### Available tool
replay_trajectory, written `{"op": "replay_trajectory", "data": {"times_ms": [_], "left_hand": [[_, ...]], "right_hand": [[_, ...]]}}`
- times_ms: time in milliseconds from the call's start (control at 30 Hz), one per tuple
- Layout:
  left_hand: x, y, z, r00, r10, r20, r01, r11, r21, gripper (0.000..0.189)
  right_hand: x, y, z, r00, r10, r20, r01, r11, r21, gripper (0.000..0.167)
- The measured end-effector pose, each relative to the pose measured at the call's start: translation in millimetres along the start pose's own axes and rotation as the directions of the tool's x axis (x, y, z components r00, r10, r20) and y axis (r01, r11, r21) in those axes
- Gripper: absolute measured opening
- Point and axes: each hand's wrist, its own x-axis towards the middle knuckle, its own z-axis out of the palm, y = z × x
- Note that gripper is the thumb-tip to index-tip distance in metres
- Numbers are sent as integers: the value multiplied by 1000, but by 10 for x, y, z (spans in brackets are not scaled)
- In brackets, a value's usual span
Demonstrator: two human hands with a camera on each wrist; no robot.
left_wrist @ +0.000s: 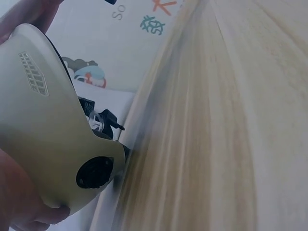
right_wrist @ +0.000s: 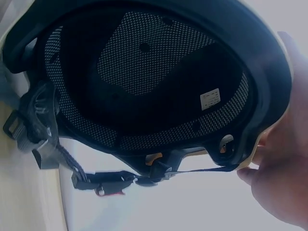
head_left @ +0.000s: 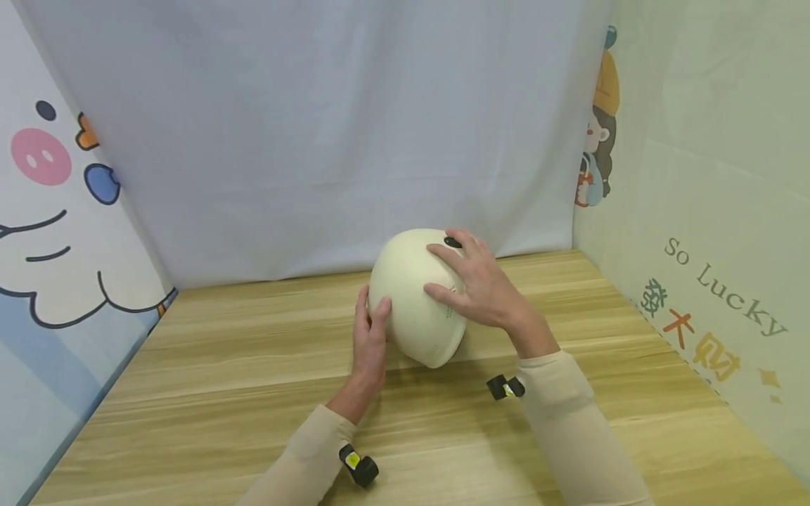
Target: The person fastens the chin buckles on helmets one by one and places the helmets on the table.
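Both hands hold a cream helmet (head_left: pixel 411 295) tilted on its side over the table, its rounded shell toward me. The left hand (head_left: pixel 369 344) grips the shell's left side, thumb on the near face. Over the upper right side, the right hand (head_left: pixel 484 284) spreads its bent fingers and thumb, close to a dark round vent (head_left: pixel 452 242). A slotted vent (left_wrist: pixel 33 74) shows on the shell in the left wrist view. Inside, in the right wrist view, are a black mesh liner (right_wrist: pixel 144 53) with a white label (right_wrist: pixel 210 99), and a chin strap with a dark buckle (right_wrist: pixel 103 180) hangs below the rim.
A wood-grain table (head_left: pixel 253 358) lies under the hands. Behind it hangs a pale curtain (head_left: pixel 316 140), with a cartoon-printed panel (head_left: pixel 50 232) at left and a lettered panel (head_left: pixel 715 176) at right. Small black devices (head_left: pixel 358 465) are worn on both wrists.
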Motion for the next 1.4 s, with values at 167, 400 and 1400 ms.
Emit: {"op": "replay_trajectory", "data": {"times_ms": [167,400,1400], "left_hand": [[-9,12,-4,1000,-12,1,12,999,-33,65],[-24,30,-4,999,18,30,-18,1000,-1,63],[-35,28,8,1000,18,3,-18,995,97,72]], "right_hand": [[-2,12,16,1000,-10,-6,10,1000,14,59],[-7,9,8,1000,5,-1,-5,998,62,61],[28,-96,38,997,-77,7,77,987,-139,62]]}}
